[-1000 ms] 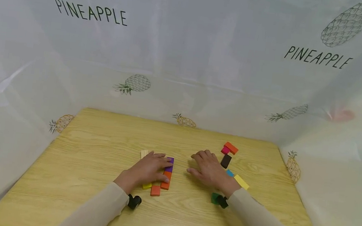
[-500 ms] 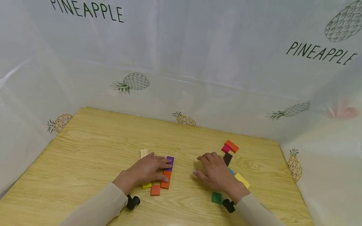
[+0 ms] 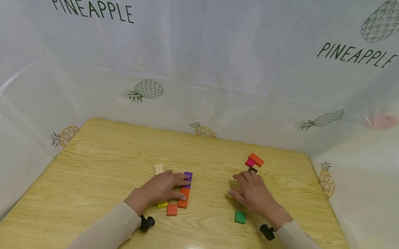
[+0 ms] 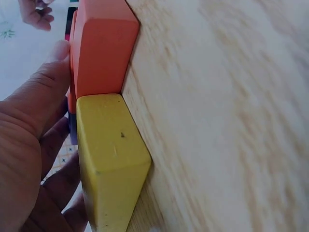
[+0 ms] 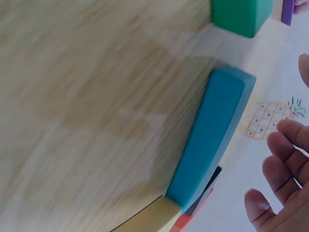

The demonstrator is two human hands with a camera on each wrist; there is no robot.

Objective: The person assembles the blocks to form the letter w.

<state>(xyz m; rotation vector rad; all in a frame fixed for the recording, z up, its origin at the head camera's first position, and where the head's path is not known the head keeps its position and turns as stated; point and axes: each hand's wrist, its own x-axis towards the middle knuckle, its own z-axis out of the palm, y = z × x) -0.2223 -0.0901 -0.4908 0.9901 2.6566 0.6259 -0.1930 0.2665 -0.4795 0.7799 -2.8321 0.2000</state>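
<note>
My left hand (image 3: 161, 188) rests over a group of coloured blocks, its fingertips touching a purple block (image 3: 187, 176) and an orange block (image 3: 183, 200) laid end to end. A coral block (image 3: 172, 210) and a yellow block (image 4: 113, 154) lie beside them, partly under the palm, and a pale wooden block (image 3: 158, 169) shows beyond the knuckles. Farther right, my right hand (image 3: 256, 196) hovers with relaxed fingers, holding nothing. Below it, in the right wrist view, are a blue block (image 5: 212, 135) and a pale yellow block (image 5: 149, 217); the hand hides both in the head view.
A green block (image 3: 240, 217) lies nearer than the right hand. Past its fingers are a black block (image 3: 252, 170), a magenta block (image 3: 250, 163) and a red-orange block (image 3: 256, 159). A pineapple-print curtain (image 3: 206, 67) surrounds the wooden table (image 3: 122, 144).
My right hand has moved right, uncovering the green block and coming over the blue and yellow blocks and part of the black one. My left hand has stayed in place.
</note>
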